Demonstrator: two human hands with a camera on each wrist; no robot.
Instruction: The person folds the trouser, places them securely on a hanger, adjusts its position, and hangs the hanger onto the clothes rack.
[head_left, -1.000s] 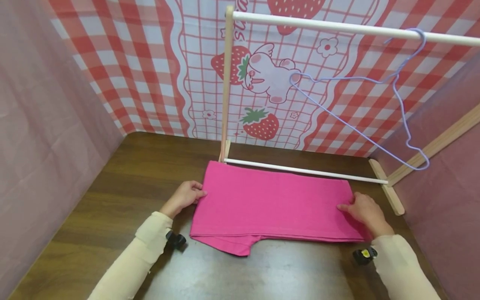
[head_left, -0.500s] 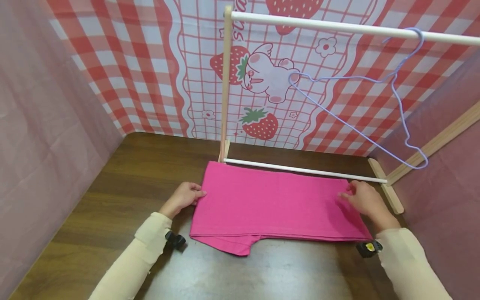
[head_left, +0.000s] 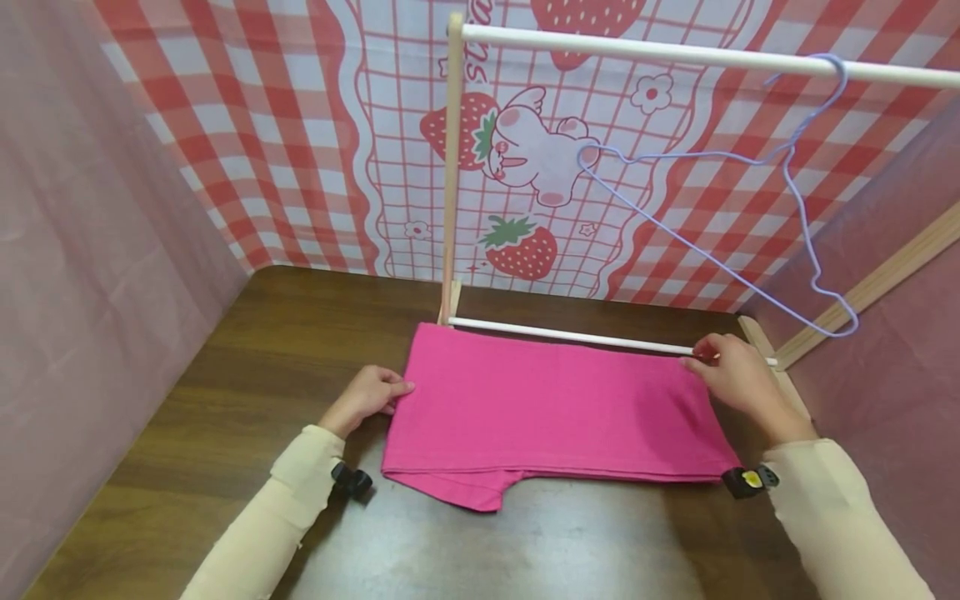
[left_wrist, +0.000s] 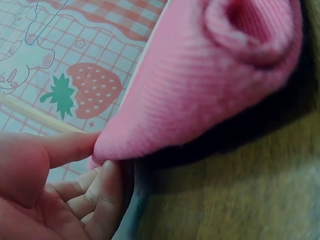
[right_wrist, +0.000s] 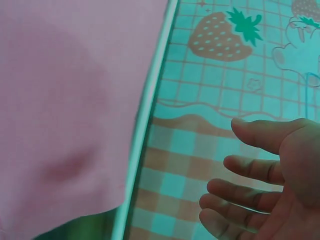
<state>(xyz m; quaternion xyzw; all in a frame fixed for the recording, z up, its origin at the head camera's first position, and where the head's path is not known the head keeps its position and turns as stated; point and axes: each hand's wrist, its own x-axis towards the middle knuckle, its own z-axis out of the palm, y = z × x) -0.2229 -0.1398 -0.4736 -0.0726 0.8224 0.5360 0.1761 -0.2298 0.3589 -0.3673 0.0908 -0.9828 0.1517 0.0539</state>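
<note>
A folded bright pink garment (head_left: 547,408) lies flat on the wooden table in the head view, with a short flap jutting from its near left side. My left hand (head_left: 367,393) pinches its left edge between thumb and fingers. The left wrist view shows that edge as a thick ribbed fold (left_wrist: 170,100) with a rolled end above the fingers. Over the garment's far right corner hovers my right hand (head_left: 738,379). In the right wrist view its fingers are spread and slightly bent, apart from the cloth and holding nothing.
Behind the garment stands a wooden rack with a white lower bar (head_left: 570,337) and a white top rail (head_left: 637,50). A lilac wire hanger (head_left: 693,242) hangs from the rail at right. A strawberry-print curtain (head_left: 292,142) backs the brown table (head_left: 187,433).
My right hand has let go of the garment's right edge, lifted and moved away toward the far right corner. The left hand and the garment have stayed nearly in place.
</note>
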